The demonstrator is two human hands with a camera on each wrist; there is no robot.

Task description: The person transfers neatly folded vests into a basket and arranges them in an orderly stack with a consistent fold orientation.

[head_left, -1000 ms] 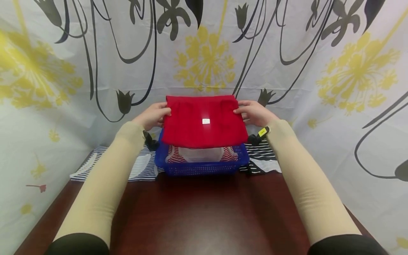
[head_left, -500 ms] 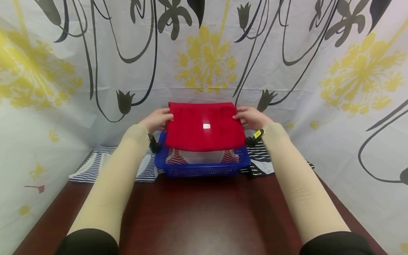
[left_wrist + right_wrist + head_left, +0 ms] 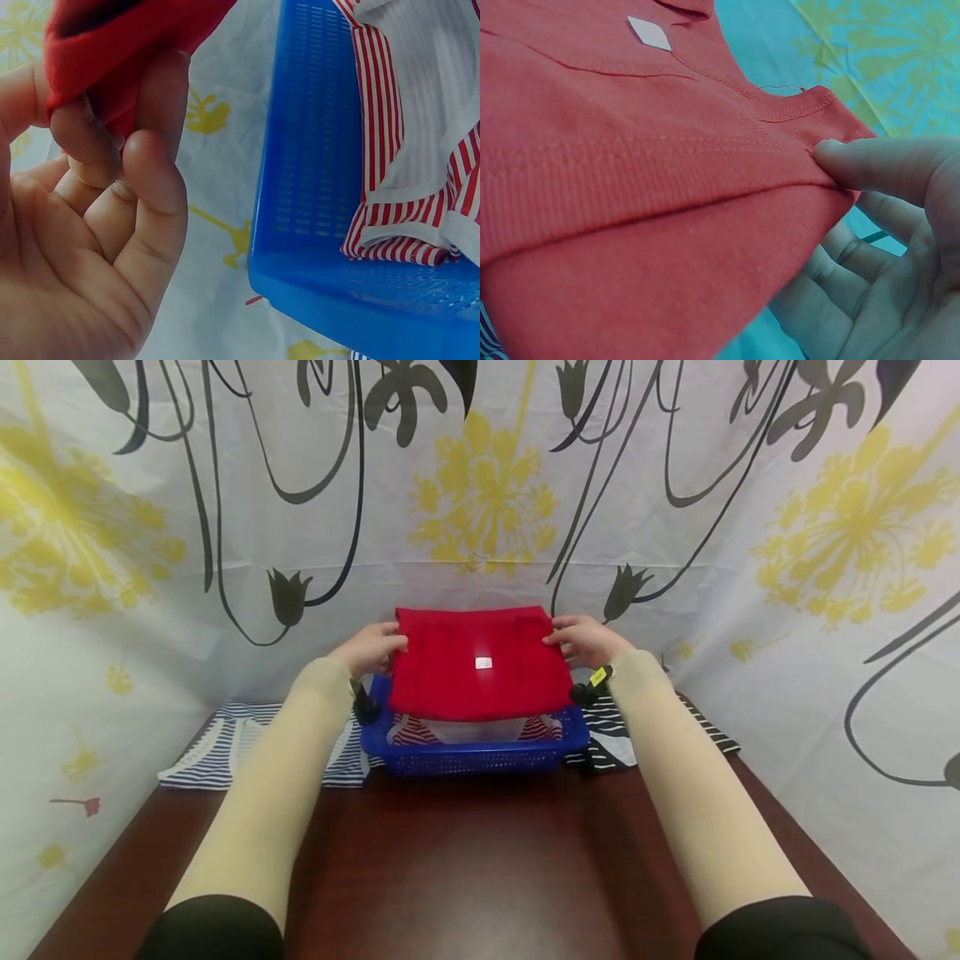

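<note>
A red folded garment (image 3: 480, 685) with a small white label hangs above the blue basket (image 3: 472, 758). My left hand (image 3: 371, 649) pinches its left edge between thumb and fingers; the left wrist view shows the red cloth (image 3: 135, 52) between those fingers. At the opposite edge, my right hand (image 3: 588, 641) pinches the garment, its thumb on top and the other fingers beneath, as the right wrist view shows on the red fabric (image 3: 667, 172). Inside the basket lies a red-and-white striped garment (image 3: 382, 112), partly hidden in the head view by the red one.
Blue-and-white striped cloth (image 3: 232, 752) lies left of the basket, and black-and-white striped cloth (image 3: 611, 735) to its right. The dark red-brown table (image 3: 465, 860) extends in front. A patterned curtain (image 3: 322, 527) stands behind and at both sides.
Both hands have lowered the red garment a little toward the basket. The grip at each edge looks the same.
</note>
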